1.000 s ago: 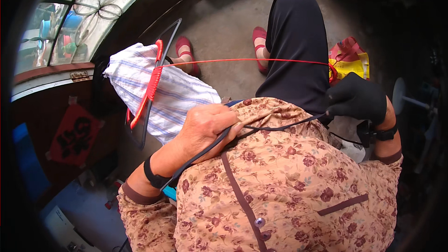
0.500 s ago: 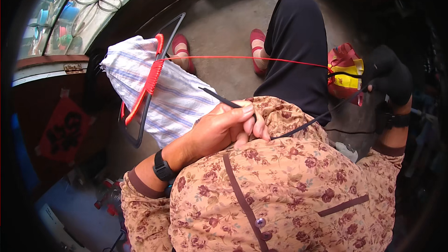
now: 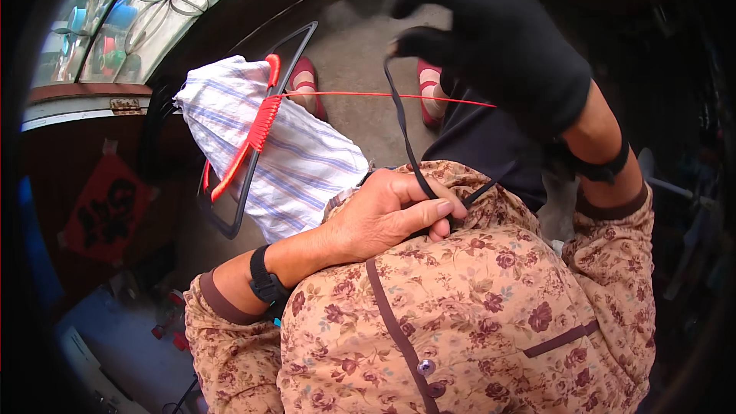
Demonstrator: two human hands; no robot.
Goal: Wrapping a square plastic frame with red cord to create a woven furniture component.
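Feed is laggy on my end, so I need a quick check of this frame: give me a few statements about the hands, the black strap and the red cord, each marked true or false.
1. The right hand wears a black glove. True.
2. The left hand is gloved too. False: it is bare, with a black band at the wrist.
3. A black strap runs from the left hand up to the raised right hand. True.
4. The red cord hangs slack in a heap on the floor. False: it stretches in a straight line from the red wrapping on the black frame.
5. The striped cloth is plain red. False: it is white with blue stripes.
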